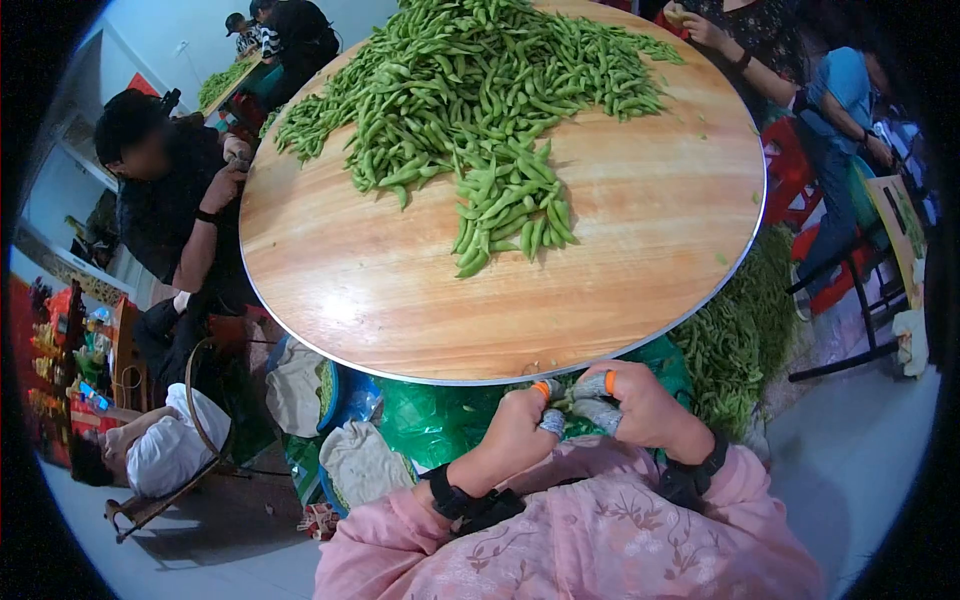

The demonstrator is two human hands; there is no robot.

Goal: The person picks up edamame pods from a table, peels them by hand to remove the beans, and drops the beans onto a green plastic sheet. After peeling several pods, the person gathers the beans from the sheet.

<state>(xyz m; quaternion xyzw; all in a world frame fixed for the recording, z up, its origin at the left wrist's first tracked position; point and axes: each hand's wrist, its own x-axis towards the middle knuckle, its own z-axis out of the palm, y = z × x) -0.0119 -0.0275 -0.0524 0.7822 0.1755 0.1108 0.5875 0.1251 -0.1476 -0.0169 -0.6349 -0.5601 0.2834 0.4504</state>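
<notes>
Just below the near edge of the round wooden table point(400, 310), my left hand point(508, 438) and my right hand point(652, 402) are closed, fingertips close together. Grey wrappings and orange bands cover some of the fingers. Between the fingertips shows a small bit of green that looks like a soybean pod point(566, 404), mostly hidden by the fingers. On the table lies a big heap of green soybean pods point(470, 80). A smaller tongue of pods point(505, 210) reaches from it towards me. Below the hands hangs green plastic point(430, 415).
A person in dark clothes point(165, 190) sits at the table's left; another person's hand point(705, 30) is at the far right. Cloth-topped containers point(365, 462) stand below left. More pods point(735, 330) lie on the floor at right, near red stools point(790, 170). A child in white point(180, 440) sits lower left.
</notes>
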